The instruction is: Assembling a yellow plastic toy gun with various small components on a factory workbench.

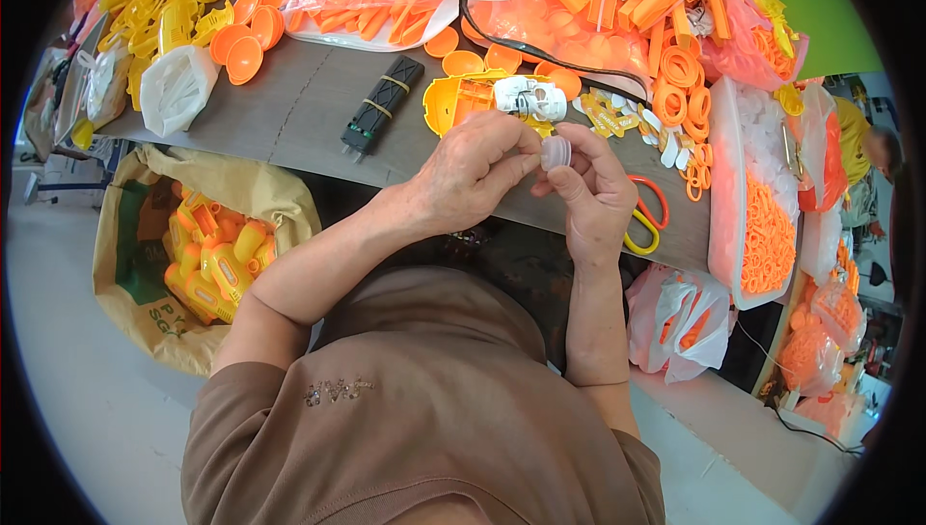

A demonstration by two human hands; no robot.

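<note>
Over the front of the table, my right hand [595,192] pinches a small round translucent plastic piece [557,152] between thumb and fingers. My left hand [475,170] is closed close beside it, its thumb and forefinger pressed together at the piece's left side. Whatever those left fingertips hold is too small to make out. Just beyond both hands lies a yellow plastic housing half [441,105] with a white mechanism [531,98] at its right. Scissors [656,218] with red and yellow handles rest right of my right hand. A black rectangular part [384,105] with bands around it lies farther left.
Orange rings [683,67] and small white and gold pieces [617,118] lie at the right, beside a clear bin [725,187] of orange parts. Orange cups [244,60] and a white bag [178,91] sit at left. A sack [256,178] of yellow-orange housings stands below.
</note>
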